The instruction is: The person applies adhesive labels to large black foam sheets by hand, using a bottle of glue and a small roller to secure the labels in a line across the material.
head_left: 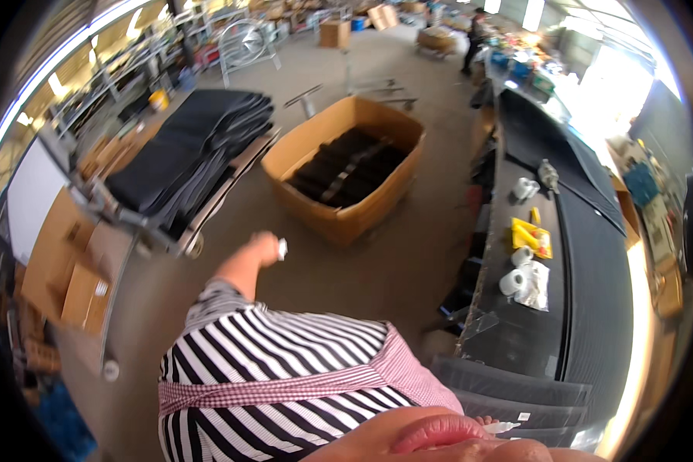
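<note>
On the far left, a brown box [85, 296] stands on a flat cart with its flaps open. A yellow bucket [159, 100] is farther back. Next comes a pile of floppy black mats [181, 142] on a low trolley. Behind it is a big round fan [248, 42] in a metal frame.

In front of the mats, the left hand [266, 248] reaches out over the floor. It is a bit blurry, but its fingers are curled up around a small white thing [282, 249]. The person wears a top [277, 343] with black and white stripes.

Past the left hand is a big open brown carton [339, 227] on the floor. Long black things [346, 165] lie inside, and a shiny strip goes across them. Far at the back, another person [476, 38] in dark clothes stands near a messy row of things.

Low down, a bit of the right hand [485, 421] peeks out. A white pointed thing [502, 427] is right by its fingers. The person's head hides the rest, so I cannot tell how closed this hand is. Dark sheets [508, 393] lie just beside it.

On the long black worktop [516, 339] are white rolls [512, 282], a yellow packet [531, 239] and a crinkly white bag [534, 286].
</note>
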The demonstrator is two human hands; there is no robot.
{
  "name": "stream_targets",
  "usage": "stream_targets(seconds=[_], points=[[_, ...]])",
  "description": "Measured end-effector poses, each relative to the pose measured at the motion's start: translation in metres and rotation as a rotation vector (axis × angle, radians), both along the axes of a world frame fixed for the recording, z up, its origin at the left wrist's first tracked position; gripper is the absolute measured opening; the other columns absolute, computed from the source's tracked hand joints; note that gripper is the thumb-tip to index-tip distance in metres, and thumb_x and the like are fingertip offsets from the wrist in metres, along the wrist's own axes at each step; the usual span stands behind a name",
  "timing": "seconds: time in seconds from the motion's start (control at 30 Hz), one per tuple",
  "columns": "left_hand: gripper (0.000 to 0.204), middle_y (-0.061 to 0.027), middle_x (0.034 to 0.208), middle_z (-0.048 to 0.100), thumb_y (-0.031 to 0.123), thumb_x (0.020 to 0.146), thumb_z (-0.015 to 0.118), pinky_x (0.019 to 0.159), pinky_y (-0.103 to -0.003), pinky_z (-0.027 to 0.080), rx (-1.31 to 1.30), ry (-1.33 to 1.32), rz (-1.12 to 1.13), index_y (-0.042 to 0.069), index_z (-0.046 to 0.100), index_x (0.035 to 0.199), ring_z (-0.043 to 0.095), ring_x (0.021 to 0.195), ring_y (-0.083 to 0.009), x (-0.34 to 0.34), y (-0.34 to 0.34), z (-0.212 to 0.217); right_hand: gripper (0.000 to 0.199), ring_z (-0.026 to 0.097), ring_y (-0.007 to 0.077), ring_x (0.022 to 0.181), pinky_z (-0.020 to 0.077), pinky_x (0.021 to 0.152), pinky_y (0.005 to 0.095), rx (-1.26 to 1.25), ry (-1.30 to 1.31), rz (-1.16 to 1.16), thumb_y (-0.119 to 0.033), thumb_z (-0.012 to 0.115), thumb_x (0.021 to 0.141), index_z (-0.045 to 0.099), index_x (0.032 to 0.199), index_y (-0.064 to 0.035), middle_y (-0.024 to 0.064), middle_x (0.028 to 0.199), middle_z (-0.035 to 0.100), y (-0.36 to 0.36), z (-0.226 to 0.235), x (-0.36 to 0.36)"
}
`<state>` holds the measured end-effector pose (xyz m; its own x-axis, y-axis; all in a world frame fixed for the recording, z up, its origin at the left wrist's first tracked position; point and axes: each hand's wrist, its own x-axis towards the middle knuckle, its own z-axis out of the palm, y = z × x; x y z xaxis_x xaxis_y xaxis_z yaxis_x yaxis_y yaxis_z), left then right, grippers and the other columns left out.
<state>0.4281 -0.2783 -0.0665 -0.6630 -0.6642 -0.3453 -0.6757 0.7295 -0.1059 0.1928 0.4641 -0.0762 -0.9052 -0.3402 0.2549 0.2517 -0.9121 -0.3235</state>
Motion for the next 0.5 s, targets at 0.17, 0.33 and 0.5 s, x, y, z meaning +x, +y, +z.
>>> stream_targets(seconds=[0.17,0.33,0.5], points=[[0.026,-0.0183,0.104,0.074,0.026,0.081,0.067,0.087,-0.047,0.054,0.510,0.033,-0.105,0.010,0.079,0.097,0.070,0.098,-0.0371,-0.051,0.138,-0.076,0.039,0.056,0.0178,0.088,0.0457,0.077,0.0341,-0.040,0.079,-0.030,-0.026,0.072,0.095,0.055,0.125,-0.0080,0.0054,0.100,0.058,0.017,-0.008,0.022],[0.027,-0.0169,0.099,0.074,0.029,0.083,0.061,0.086,-0.049,0.055,0.474,0.053,-0.423,0.010,0.078,0.092,0.070,0.096,-0.0367,-0.091,0.149,-0.095,0.040,0.056,0.0178,0.087,0.0455,0.077,0.0344,-0.065,0.097,0.013,-0.028,0.072,0.095,0.055,0.125,-0.0083,0.0052,0.099,0.059,0.016,-0.019,0.026],[0.025,-0.0180,0.099,0.074,0.025,0.080,0.065,0.086,-0.048,0.054,0.494,0.136,-0.394,0.008,0.078,0.092,0.070,0.095,-0.0363,-0.130,0.158,-0.065,0.040,0.056,0.0179,0.087,0.0453,0.077,0.0347,-0.057,0.146,0.004,-0.029,0.073,0.094,0.056,0.125,-0.0087,0.0051,0.098,0.059,0.032,-0.017,0.037]])
